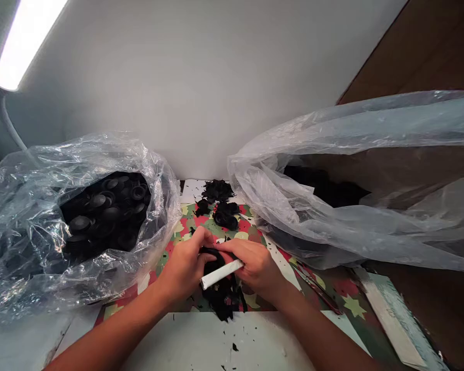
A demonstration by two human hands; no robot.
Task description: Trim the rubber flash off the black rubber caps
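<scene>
My left hand point(183, 270) is closed, its thumb and fingers pinching a black rubber part point(212, 262) over the middle of the work surface. My right hand point(261, 265) is closed around a tool with a white-wrapped handle point(221, 274). The handle's end points towards my left wrist, and its working end is hidden by my fingers. My fingertips almost meet at the rubber part. Below them lies a heap of black rubber scraps point(223, 301). Just beyond my hands sit black ring-shaped rubber parts point(226, 215).
At left, a clear plastic bag point(164, 206) holds many black rubber parts point(104, 214). Another plastic bag point(270, 190), with dark contents, gapes at right. Scissors-like metal tool point(320, 293) and a whitish strip point(394, 319) lie on the patterned sheet point(353, 307). More scraps point(217, 190) lie by the wall.
</scene>
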